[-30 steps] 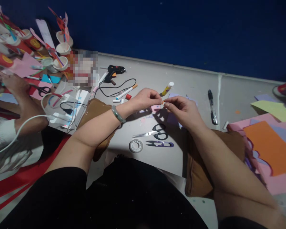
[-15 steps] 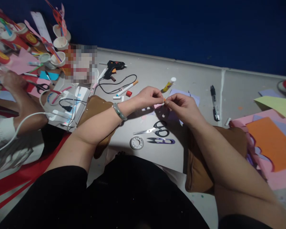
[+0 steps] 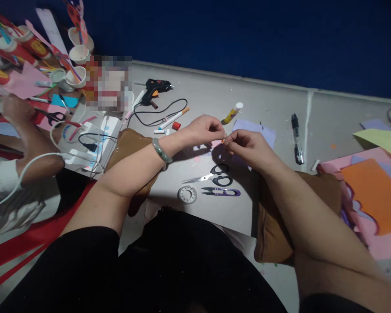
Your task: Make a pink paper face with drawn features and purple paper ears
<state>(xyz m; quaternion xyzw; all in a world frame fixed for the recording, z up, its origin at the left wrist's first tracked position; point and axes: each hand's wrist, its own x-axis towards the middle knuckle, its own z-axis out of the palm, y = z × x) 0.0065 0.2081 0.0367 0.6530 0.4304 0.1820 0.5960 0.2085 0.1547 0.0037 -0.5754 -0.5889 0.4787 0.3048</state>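
Note:
My left hand [image 3: 206, 131], with a green bangle [image 3: 162, 151] on its wrist, and my right hand [image 3: 247, 147] meet fingertip to fingertip above the table. Both are closed in a pinch on a tiny orange piece [image 3: 223, 141], mostly hidden by the fingers; its kind is too small to make out. Beneath them lie bits of pink paper [image 3: 217, 143] and a purple paper sheet [image 3: 263, 130]. Nearer my body are black-handled scissors [image 3: 211, 175], purple thread snips [image 3: 221, 191] and a round white disc [image 3: 187, 194]. A yellow glue stick [image 3: 232, 114] stands behind the hands.
A black glue gun [image 3: 153, 91] with its cable lies behind, near markers [image 3: 174, 118] and a red cap [image 3: 176, 125]. Rightward are a black pen [image 3: 297, 139] and coloured paper [image 3: 371, 191]. Brown cushions [image 3: 276, 234] sit under my forearms. At left, a co-worker's arm [image 3: 29, 139] and paper cups [image 3: 76, 77].
My fingertips stay together, with the orange piece shifting slightly between them. The whole view has turned a little; nothing else has visibly moved on the table.

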